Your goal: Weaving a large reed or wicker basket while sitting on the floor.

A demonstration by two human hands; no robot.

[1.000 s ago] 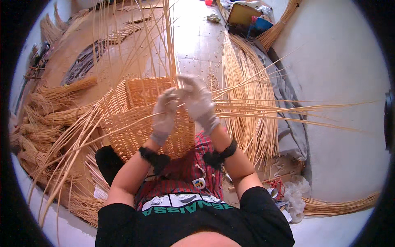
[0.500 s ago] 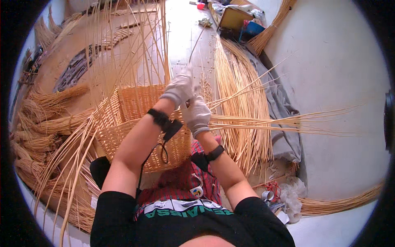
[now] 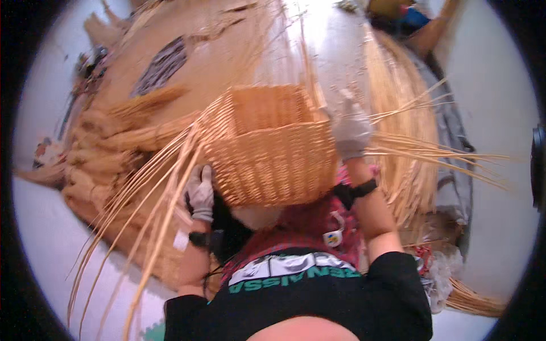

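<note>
1. Wicker basket (image 3: 267,148), rectangular and half-woven, sits tilted on the lap, open top facing away, right in the middle of things.
2. Left hand (image 3: 200,192), gloved, presses against the basket's lower left corner, fingers closed around the weave there.
3. Right hand (image 3: 351,129), gloved too, clamps the basket's upper right rim, fingers curled over the edge.
4. Loose willow rods (image 3: 142,227) fan out from the basket's left side, down toward the floor.
5. More rods (image 3: 432,154) shoot sideways past the right hand.
6. Bundled willow (image 3: 108,153) lies piled left of the basket.
</note>
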